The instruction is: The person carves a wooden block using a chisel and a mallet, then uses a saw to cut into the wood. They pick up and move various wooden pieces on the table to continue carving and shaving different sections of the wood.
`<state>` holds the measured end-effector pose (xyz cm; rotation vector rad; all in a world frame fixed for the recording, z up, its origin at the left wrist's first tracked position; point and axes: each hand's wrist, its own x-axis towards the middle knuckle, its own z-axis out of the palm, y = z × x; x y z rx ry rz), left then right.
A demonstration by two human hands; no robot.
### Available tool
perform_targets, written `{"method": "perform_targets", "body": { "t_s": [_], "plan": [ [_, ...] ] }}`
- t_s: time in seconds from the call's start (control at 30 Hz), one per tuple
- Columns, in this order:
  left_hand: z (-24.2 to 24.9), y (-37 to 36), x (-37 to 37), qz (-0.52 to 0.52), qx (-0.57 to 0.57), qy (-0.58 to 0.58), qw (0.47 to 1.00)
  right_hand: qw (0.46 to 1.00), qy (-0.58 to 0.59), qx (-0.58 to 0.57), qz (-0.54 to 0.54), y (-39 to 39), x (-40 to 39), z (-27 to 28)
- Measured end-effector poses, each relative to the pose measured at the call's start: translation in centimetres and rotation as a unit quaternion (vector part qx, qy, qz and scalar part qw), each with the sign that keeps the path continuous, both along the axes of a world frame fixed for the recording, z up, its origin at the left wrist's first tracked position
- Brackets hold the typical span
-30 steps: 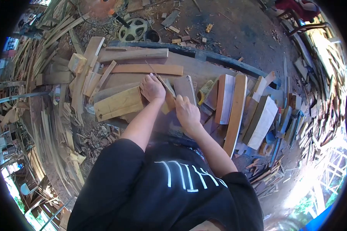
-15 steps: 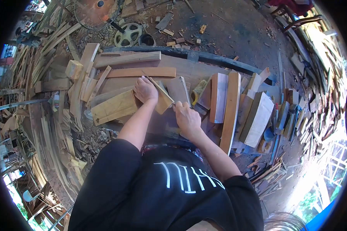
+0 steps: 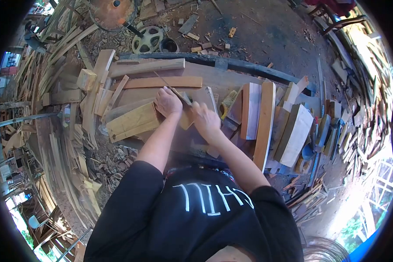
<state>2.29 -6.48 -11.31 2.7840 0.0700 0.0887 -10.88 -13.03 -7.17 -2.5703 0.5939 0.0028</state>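
My right hand [image 3: 206, 121], slightly blurred, is closed around the near end of a long, thin, file-like tool [image 3: 182, 97]. The tool slants forward and left, and its narrow tip extends past my left hand [image 3: 168, 102]. That hand is closed on a small piece of wood [image 3: 186, 119] under the tool; the fingers' undersides are hidden. A wide pale board [image 3: 133, 122] lies just left of my left wrist. Beyond the hands is a long brown strip of wood [image 3: 161, 82]. A greyish block [image 3: 205, 97] sits just past my right hand.
Thick wood pieces [image 3: 263, 126] stand along the bench's right side, with a pale block [image 3: 296, 135] beside them. A yellow-handled tool [image 3: 225, 107] lies among them. A dark beam [image 3: 249, 74] edges the far side. Beyond it are a spoked wheel [image 3: 148, 40] and floor scraps.
My right hand has pushed forward and left, closer to my left hand. The tool's tip now reaches farther beyond my left hand, which stays on the wood. The view has shifted slightly.
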Motion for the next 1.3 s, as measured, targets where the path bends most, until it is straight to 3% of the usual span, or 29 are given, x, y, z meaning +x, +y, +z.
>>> {"method": "perform_targets", "body": {
  "t_s": [0.17, 0.23, 0.33, 0.73, 0.97, 1.13, 1.23, 1.3],
  "plan": [
    [-0.3, 0.3, -0.3, -0.005, 0.000, -0.032, 0.999, 1.000, -0.013, 0.014, -0.003, 0.8, 0.2, 0.3],
    [-0.2, 0.8, -0.8, -0.094, 0.055, -0.038, 0.993, 0.998, -0.005, 0.042, -0.034, 1.7, -1.9, 1.2],
    [-0.2, 1.3, -1.4, -0.124, 0.042, -0.037, 0.991, 0.998, 0.024, 0.049, -0.041, 2.7, -3.2, 1.6],
    [-0.2, 1.0, -1.1, -0.136, 0.068, -0.050, 0.987, 0.998, 0.042, -0.001, -0.048, 4.0, -0.8, 0.0],
    [0.2, 0.9, -1.3, -0.136, 0.066, -0.047, 0.987, 0.999, 0.035, 0.001, -0.026, 3.2, -6.4, 2.8],
    [0.1, 0.9, -1.3, -0.141, 0.058, -0.043, 0.987, 0.997, 0.067, -0.019, -0.013, 5.5, -5.7, 0.5],
    [0.1, 0.9, -1.4, -0.136, 0.059, -0.054, 0.987, 0.999, -0.013, -0.013, -0.050, 3.2, -7.6, 2.3],
    [0.2, 1.0, -1.2, -0.138, 0.050, -0.059, 0.987, 0.999, 0.003, -0.002, -0.051, 4.2, -8.5, 2.2]
  ]
}}
